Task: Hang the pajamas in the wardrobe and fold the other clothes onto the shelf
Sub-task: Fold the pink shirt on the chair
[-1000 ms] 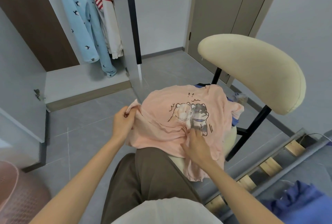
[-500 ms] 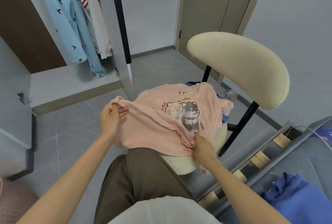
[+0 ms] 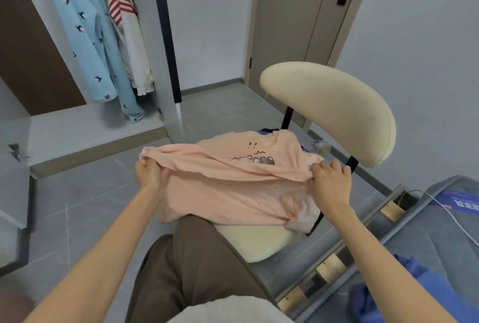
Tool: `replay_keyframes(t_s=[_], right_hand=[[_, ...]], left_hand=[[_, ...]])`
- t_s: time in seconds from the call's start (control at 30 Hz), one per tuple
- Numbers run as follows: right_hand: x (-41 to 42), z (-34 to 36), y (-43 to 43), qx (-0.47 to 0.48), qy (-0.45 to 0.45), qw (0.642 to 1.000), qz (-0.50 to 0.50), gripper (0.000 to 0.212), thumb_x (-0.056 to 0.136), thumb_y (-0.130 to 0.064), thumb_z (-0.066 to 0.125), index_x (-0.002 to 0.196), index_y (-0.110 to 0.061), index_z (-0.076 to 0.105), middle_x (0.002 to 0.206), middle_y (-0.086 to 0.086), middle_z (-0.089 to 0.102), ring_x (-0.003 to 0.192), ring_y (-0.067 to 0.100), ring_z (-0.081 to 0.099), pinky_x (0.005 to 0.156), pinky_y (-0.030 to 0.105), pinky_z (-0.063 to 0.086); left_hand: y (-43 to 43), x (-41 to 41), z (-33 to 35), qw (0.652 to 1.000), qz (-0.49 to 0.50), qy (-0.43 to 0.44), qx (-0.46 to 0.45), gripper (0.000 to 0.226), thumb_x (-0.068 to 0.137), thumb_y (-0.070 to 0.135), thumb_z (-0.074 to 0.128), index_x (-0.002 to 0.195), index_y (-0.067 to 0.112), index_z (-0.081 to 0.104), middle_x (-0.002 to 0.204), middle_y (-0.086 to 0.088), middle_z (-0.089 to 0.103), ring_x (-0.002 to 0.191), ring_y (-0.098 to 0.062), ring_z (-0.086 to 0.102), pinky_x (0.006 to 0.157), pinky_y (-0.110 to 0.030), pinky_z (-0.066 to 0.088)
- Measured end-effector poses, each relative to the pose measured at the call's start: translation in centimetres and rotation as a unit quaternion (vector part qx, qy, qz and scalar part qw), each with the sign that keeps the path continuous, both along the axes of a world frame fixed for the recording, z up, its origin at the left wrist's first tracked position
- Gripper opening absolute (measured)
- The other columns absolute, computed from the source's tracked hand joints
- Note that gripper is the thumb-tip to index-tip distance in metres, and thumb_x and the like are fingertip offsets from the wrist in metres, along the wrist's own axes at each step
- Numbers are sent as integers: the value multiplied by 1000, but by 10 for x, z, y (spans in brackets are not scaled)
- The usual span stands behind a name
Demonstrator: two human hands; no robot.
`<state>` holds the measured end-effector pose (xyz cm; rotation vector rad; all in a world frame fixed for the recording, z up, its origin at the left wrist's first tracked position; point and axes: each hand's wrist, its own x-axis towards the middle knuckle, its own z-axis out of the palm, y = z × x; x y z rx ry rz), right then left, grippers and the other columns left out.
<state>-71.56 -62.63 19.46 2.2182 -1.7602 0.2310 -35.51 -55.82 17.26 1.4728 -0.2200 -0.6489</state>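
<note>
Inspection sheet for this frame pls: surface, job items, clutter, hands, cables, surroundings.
Surface: cream chair seat, mostly covered by the pink T-shirt.
Job's things: pink T-shirt spread on the seat, with a fold raised across its middle that partly hides the print; blue pajamas hang in the wardrobe beside a white garment.
Clutter: dark blue garment showing under the T-shirt's far edge; blue cloth at lower right.
Grippers: left hand grips the fold's left end; right hand grips its right end.
Cables: one white cable at right.
Surroundings: wardrobe open at left, door behind the chair, bed frame at right.
</note>
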Motion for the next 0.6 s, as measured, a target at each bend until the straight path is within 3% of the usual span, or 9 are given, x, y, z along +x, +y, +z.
replay_keyframes(t_s=[0.1, 0.17, 0.2, 0.3, 0.37, 0.4, 0.47, 0.53, 0.6], right_hand=[[10, 11, -15, 31, -17, 999, -18, 13, 88, -2, 42, 90, -9, 53, 88, 8, 60, 73, 31, 55, 53, 28, 23], [16, 15, -32, 72, -138, 987, -29, 16, 88, 2, 40, 91, -8, 52, 84, 12, 59, 72, 33, 55, 50, 28, 27], [19, 18, -41, 112, -227, 967, -26, 19, 87, 4, 37, 88, -7, 52, 80, 13, 58, 74, 33, 55, 52, 31, 31], [32, 22, -68, 192, -453, 870, -43, 29, 86, 8, 30, 77, -12, 49, 83, 13, 58, 83, 29, 55, 61, 35, 43], [43, 22, -84, 193, -539, 817, -62, 31, 85, 9, 28, 79, -13, 50, 96, 15, 59, 91, 30, 56, 78, 44, 49], [48, 22, -92, 184, -556, 808, -63, 30, 85, 10, 28, 82, -11, 49, 99, 15, 57, 94, 30, 55, 82, 45, 48], [58, 22, -108, 158, -534, 829, -52, 29, 87, 9, 27, 92, -7, 50, 106, 12, 49, 95, 25, 47, 81, 37, 41], [69, 21, -124, 139, -494, 858, -29, 31, 88, 8, 27, 99, -5, 53, 110, 12, 45, 92, 18, 40, 78, 24, 31], [79, 19, -141, 123, -474, 872, -7, 31, 90, 8, 27, 101, -3, 54, 114, 15, 44, 90, 16, 38, 75, 19, 28]], left_hand=[[-4, 1, 8, 995, 15, 60, -72, 20, 95, 13, 46, 78, 14, 56, 78, -3, 59, 65, -9, 64, 55, -25, 56], [-8, 4, 11, 996, 24, 63, -65, 16, 93, 9, 44, 83, 9, 57, 73, -3, 58, 43, -3, 59, 39, -17, 48], [-11, 6, 13, 995, 22, 70, -63, 17, 94, 9, 42, 87, 7, 57, 75, -3, 59, 41, -3, 60, 38, -17, 48], [-25, 11, 12, 991, -4, 102, -86, 24, 100, 13, 38, 86, 7, 57, 83, -5, 64, 53, -11, 68, 49, -21, 55], [-38, 14, 12, 991, -14, 106, -79, 24, 101, 15, 38, 88, 8, 57, 93, -8, 65, 67, -15, 68, 65, -26, 57], [-47, 16, 13, 992, -14, 107, -69, 24, 101, 16, 37, 89, 9, 57, 99, -10, 64, 75, -18, 67, 74, -30, 56], [-65, 22, 14, 992, -8, 113, -61, 27, 103, 21, 37, 87, 11, 56, 104, -11, 62, 87, -22, 64, 79, -33, 55], [-85, 28, 16, 989, -8, 125, -74, 26, 102, 20, 38, 85, 11, 55, 99, -9, 63, 86, -20, 65, 74, -31, 58], [-106, 32, 18, 987, -20, 136, -85, 22, 101, 13, 40, 86, 8, 55, 94, -8, 64, 81, -18, 66, 81, -32, 57]])
